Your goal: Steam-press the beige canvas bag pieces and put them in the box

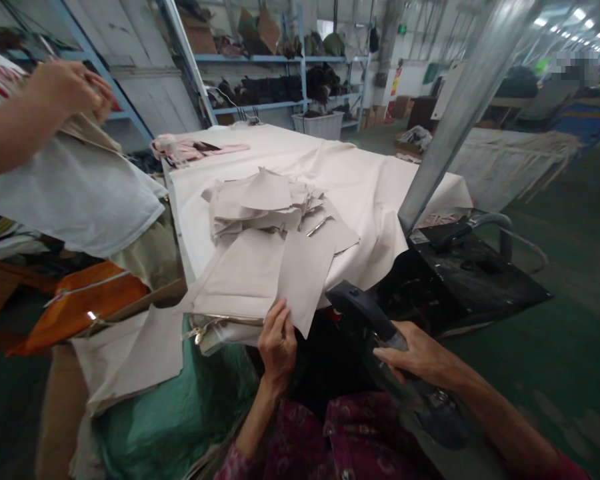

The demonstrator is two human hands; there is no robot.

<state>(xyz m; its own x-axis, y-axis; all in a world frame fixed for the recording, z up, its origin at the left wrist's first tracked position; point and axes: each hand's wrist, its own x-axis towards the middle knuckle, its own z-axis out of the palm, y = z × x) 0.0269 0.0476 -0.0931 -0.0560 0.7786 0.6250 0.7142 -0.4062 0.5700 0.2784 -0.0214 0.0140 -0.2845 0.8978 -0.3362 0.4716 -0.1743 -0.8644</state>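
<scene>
My left hand (279, 343) pinches the near corner of a beige fabric piece (307, 270) at the front edge of the padded table (370, 173). Beneath it lies a larger beige fabric panel (243, 273) with a metallic zipper (227, 319) along its near edge. My right hand (420, 353) is closed round the dark handle of what looks like an iron (367, 313), held off the table at the right. The iron's lower part is blurred. Farther back, a loose pile of beige fabric pieces (260, 200) sits on the white cover, with a small metallic strip (319, 227) beside it.
A black stand (465, 273) with a hose adjoins the table's right side, near a slanted metal post (460, 113). At left, another person's hand (70, 90) is raised near white cloth. A green sack (175, 407) and beige panel (140, 353) lie front left.
</scene>
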